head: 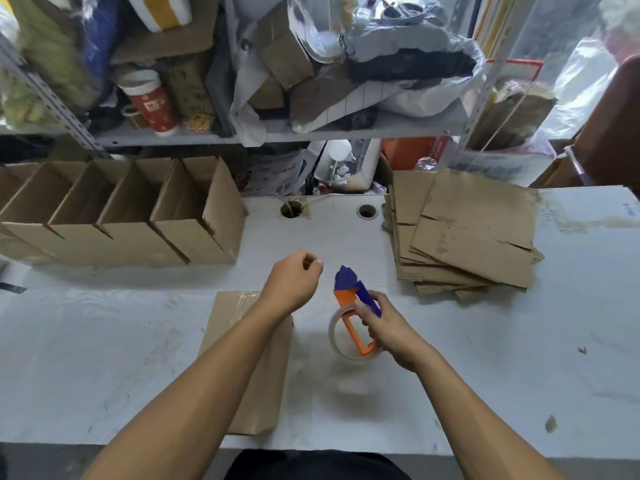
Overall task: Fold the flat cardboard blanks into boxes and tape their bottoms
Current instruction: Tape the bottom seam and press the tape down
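Observation:
A cardboard box (266, 375) lies on the white table (104, 341) in front of me, its taped end facing away, partly hidden by my left forearm. My right hand (384, 323) grips an orange and blue tape dispenser (353, 299) with a roll of clear tape (341, 337), held just right of the box. My left hand (294, 278) hovers above the box's far end with fingers curled; I cannot see anything in it. A stack of flat cardboard blanks (464, 233) lies at the right. A row of folded open boxes (121, 216) stands at the left.
A cluttered metal shelf (277, 133) runs along the back, with cardboard, bags and a red cup (152, 102). Two round cable holes (367, 211) sit in the table near its far edge. Small scraps (550, 424) lie at the right front.

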